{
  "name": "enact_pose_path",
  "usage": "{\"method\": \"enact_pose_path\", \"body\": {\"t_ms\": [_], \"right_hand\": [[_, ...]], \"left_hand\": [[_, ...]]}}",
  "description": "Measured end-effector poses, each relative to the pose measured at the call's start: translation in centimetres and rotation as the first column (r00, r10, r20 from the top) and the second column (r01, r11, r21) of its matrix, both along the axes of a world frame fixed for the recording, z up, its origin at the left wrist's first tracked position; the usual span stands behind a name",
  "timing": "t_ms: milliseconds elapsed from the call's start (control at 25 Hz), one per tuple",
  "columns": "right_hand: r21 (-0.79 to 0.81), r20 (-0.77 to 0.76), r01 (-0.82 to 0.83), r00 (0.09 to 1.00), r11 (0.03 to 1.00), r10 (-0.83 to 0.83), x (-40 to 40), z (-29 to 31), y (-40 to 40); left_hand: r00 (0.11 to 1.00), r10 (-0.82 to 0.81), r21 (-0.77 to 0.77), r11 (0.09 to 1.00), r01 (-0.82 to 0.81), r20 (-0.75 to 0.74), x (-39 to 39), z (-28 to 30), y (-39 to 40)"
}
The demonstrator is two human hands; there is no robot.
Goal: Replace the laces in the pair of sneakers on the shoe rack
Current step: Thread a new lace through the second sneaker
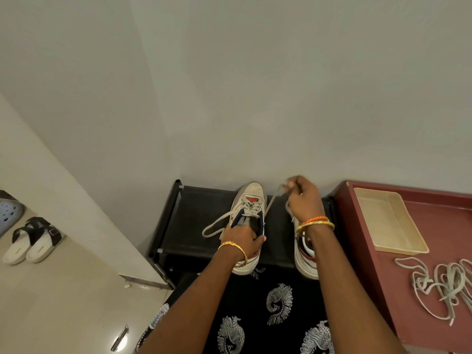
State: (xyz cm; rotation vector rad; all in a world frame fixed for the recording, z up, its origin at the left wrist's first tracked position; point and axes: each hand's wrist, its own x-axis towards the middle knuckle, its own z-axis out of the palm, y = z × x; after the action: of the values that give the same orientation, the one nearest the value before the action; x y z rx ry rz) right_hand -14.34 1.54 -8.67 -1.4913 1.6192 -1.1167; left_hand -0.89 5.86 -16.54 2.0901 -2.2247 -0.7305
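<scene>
Low in the centre of the frame, a black shoe rack (199, 213) is seen against the wall, and two white sneakers stand on its top shelf. The left sneaker (249, 215) is held at its collar by the left hand (241, 238), the grip closed around the heel opening with the thumb on the right rim. A grey lace (272, 203) is threaded through this sneaker's eyelets; one end is looped out over the shelf to the left, the other is drawn up and to the right. That upper end is pinched by the right hand (302, 198), raised just in front of the wall, its grip narrow on the lace. The right sneaker (305, 261) is mostly hidden under the right wrist; only its heel end is shown, just right of centre. Gold bangles are worn on both wrists, with an orange one added on the right.

At the right edge, a maroon desk (383, 277) is seen just beside the rack. An empty-looking cream tray (367, 221) is set on it, and nearer the lower right a loose heap of pale laces (444, 287) is lying, apart from the tray. At far left, a pair of sandals (33, 242) is resting on the floor.
</scene>
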Motion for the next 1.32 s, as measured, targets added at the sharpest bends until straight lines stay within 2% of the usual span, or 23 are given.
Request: {"method": "enact_pose_path", "body": {"t_ms": [120, 200, 280, 360, 400, 440, 480, 520, 560, 640, 680, 720, 840, 960, 1040, 1160, 1240, 1320], "right_hand": [[-0.144, 0.119, -0.008, 0.993, 0.99, 0.025, -0.3, 4.0, -0.4], [-0.141, 0.137, -0.013, 0.99, 0.99, 0.032, 0.0, 4.3, 0.0], [-0.085, 0.156, 0.054, 0.987, 0.995, -0.041, 0.2, 3.5, 0.5], [-0.011, 0.015, 0.129, 0.991, 0.992, -0.129, -0.3, 2.2, 0.6], [0.036, -0.104, 0.133, 0.986, 0.99, -0.129, -0.6, 1.2, 0.5], [0.079, -0.188, 0.121, 0.977, 0.989, -0.105, -0.8, 0.1, 0.3], [0.114, -0.218, 0.09, 0.974, 0.989, -0.064, -0.8, -1.2, 0.1], [0.162, -0.217, 0.035, 0.976, 0.986, 0.001, -0.6, -2.3, -0.1], [0.236, -0.2, -0.04, 0.976, 0.971, 0.089, -0.1, -3.6, -0.2], [0.376, -0.195, -0.143, 0.954, 0.915, 0.229, 1.2, -5.9, -0.1], [0.398, -0.183, -0.146, 0.955, 0.906, 0.234, 1.8, -6.9, 0.1], [0.394, -0.153, -0.114, 0.97, 0.912, 0.188, 2.3, -7.6, 0.2], [0.391, -0.115, 0.018, 0.993, 0.92, 0.029, 3.1, -8.5, 0.4], [0.377, -0.136, 0.08, 0.99, 0.923, -0.031, 3.3, -9.3, 0.5], [0.367, -0.115, 0.112, 0.991, 0.924, -0.074, 3.1, -9.4, 0.7], [0.36, -0.084, 0.144, 0.989, 0.922, -0.122, 2.9, -9.3, 1.1], [0.366, -0.047, 0.147, 0.989, 0.919, -0.139, 2.9, -9.0, 1.1], [0.407, 0.044, 0.114, 0.989, 0.906, -0.144, 2.6, -8.8, 1.0]], "left_hand": [[1.0, -0.01, -0.009, 1.0, 0.01, -0.001, 0.0, 0.1, 0.0], [1.0, -0.012, -0.01, 1.0, 0.012, 0.012, -0.1, 0.2, -0.1], [1.0, 0.007, -0.012, 1.0, -0.008, -0.03, 0.1, 0.1, 0.0], [0.958, 0.11, -0.07, 0.989, -0.133, -0.265, 0.4, -0.2, 0.5], [0.888, 0.196, -0.112, 0.958, -0.264, -0.416, 0.7, 0.0, 0.6], [0.801, 0.273, -0.169, 0.893, -0.417, -0.532, 1.1, 0.2, 0.5], [0.739, 0.328, -0.222, 0.814, -0.538, -0.588, 1.7, 0.4, 0.2], [0.722, 0.373, -0.254, 0.761, -0.597, -0.583, 2.3, 0.5, -0.4], [0.725, 0.406, -0.249, 0.752, -0.611, -0.556, 2.8, 0.4, -1.2], [0.762, 0.45, -0.148, 0.809, -0.568, -0.466, 3.5, -0.3, -3.1], [0.779, 0.462, -0.083, 0.837, -0.541, -0.423, 3.6, -0.7, -3.7], [0.769, 0.481, -0.008, 0.846, -0.534, -0.42, 3.5, -1.1, -4.1], [0.642, 0.555, 0.152, 0.806, -0.573, -0.529, 3.3, -1.6, -3.9], [0.605, 0.596, 0.101, 0.752, -0.651, -0.528, 3.1, -2.0, -3.7], [0.549, 0.642, 0.078, 0.685, -0.725, -0.536, 2.8, -2.0, -3.7], [0.454, 0.687, 0.143, 0.625, -0.767, -0.568, 2.8, -1.9, -3.6], [0.411, 0.699, 0.204, 0.618, -0.76, -0.586, 2.8, -1.5, -3.6], [0.438, 0.688, 0.232, 0.654, -0.72, -0.579, 3.2, -0.7, -3.6]]}}
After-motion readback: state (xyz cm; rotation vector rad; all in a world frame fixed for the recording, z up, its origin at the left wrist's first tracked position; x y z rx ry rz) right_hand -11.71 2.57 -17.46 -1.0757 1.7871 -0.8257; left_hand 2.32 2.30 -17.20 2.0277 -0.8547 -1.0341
